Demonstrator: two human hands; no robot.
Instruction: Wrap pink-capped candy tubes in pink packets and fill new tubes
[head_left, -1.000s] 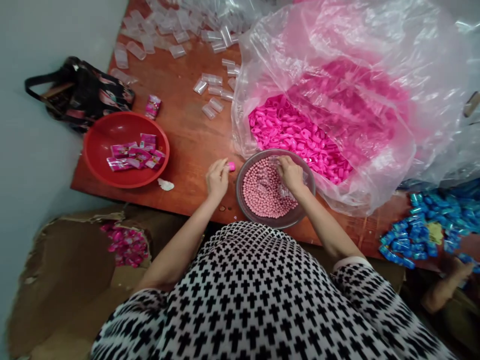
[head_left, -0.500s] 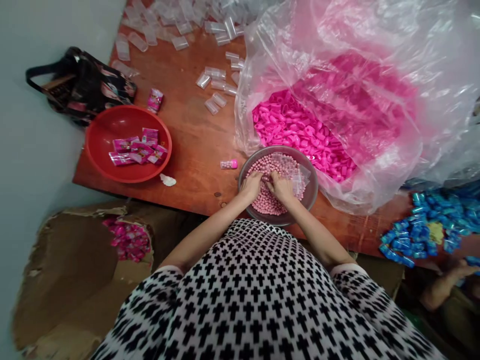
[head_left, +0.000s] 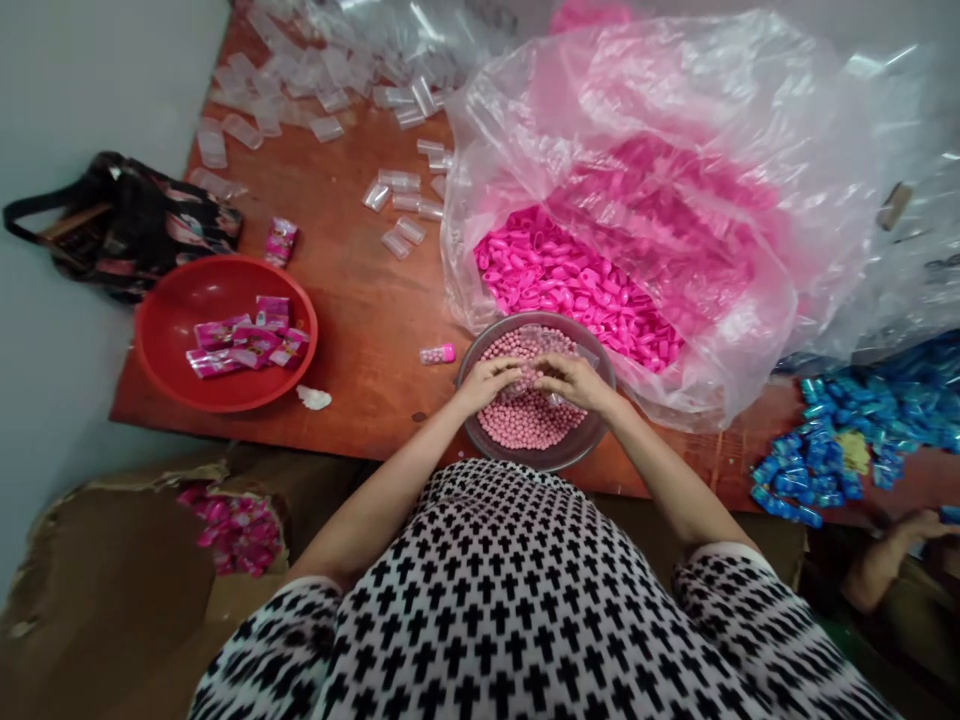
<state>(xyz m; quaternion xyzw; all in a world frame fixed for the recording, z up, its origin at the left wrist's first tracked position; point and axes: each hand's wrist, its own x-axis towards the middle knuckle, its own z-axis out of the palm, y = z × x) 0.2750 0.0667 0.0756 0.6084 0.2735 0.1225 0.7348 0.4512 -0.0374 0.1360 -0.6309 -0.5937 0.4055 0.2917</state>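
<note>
My left hand (head_left: 489, 385) and my right hand (head_left: 574, 382) curve over a grey-brown bowl (head_left: 536, 456), their fingertips almost meeting. The bowl is heaped with small round pink beads (head_left: 529, 422). A clear plastic piece (head_left: 541, 338) lies on the beads and runs under my right fingers, partly hidden by both hands. I cannot tell whether my left hand grips it. Left of the bowl, a small clear tube with a pink cap (head_left: 438, 354) lies on the wooden table (head_left: 375, 340), apart from my hands.
A red basin (head_left: 225, 385) holds pink sachets. Clear plastic tubes (head_left: 397, 190) lie scattered beyond. A large plastic bag of pink caps (head_left: 577, 285) borders the bowl. Blue packets (head_left: 817, 460) lie right, near another person's hand (head_left: 919, 525). A dark patterned handbag (head_left: 127, 230) sits left.
My left hand has moved from the capped tube into the bowl, next to my right hand. The tube now lies on the table. The view has shifted slightly.
</note>
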